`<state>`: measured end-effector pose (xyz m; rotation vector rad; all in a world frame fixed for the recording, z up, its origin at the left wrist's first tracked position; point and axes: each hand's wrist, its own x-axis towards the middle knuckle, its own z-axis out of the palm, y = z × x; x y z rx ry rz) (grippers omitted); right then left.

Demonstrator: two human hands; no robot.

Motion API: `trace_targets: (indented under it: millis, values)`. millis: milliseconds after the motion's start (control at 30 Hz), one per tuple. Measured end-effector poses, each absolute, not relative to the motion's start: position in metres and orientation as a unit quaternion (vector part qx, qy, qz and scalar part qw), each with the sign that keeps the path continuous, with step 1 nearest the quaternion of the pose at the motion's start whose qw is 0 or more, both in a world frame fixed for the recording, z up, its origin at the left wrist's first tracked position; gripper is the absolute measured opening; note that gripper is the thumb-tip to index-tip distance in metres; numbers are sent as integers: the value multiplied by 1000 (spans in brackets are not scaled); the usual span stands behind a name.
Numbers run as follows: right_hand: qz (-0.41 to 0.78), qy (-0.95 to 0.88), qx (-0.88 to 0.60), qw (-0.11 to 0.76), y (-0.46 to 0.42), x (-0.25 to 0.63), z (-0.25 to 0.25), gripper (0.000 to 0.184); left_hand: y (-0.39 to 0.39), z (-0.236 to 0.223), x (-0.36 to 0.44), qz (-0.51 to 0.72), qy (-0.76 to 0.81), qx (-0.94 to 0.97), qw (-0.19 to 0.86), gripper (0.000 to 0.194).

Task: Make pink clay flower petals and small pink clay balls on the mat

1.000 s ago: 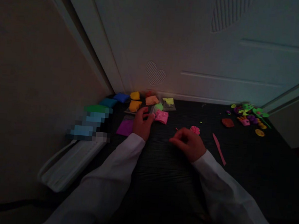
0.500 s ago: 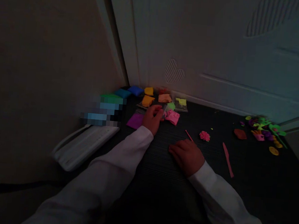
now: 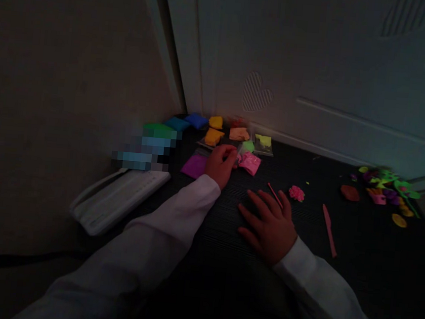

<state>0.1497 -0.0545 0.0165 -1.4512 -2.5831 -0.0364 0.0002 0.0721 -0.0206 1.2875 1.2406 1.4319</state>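
Observation:
My left hand [image 3: 220,167] is closed in a pinch at the clear edge of a packet of pink modelling clay [image 3: 250,163]. Beside its wrist lies a flat purple packet [image 3: 194,166]. My right hand [image 3: 269,228] rests over the dark table with its fingers spread and nothing in them. Just beyond those fingers are a thin pink stick tool [image 3: 275,194], partly covered by the hand, and a small pink ruffled clay flower [image 3: 297,193]. Farther right lies a pink plastic knife [image 3: 329,230].
Orange [image 3: 213,137], peach [image 3: 239,133], light green [image 3: 248,146] and yellow [image 3: 264,141] packets lie near the white panel. Blue [image 3: 196,121] and green [image 3: 160,130] packets line the left. A white power strip [image 3: 123,204] sits there too. Colourful clay pieces [image 3: 390,187] cluster at right, near a brown lump [image 3: 350,193].
My right hand's fingers have spread from a bunched pose. My left hand stays at the pink packet, its fingers slightly shifted. The view has moved a little.

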Motion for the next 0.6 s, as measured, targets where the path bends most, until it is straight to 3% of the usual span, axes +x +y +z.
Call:
trace_targets:
  millis: [600]
  values:
    - [-11,-863,-502,54,-56,151,16,50,72,-18,1,563,501,510,414,17]
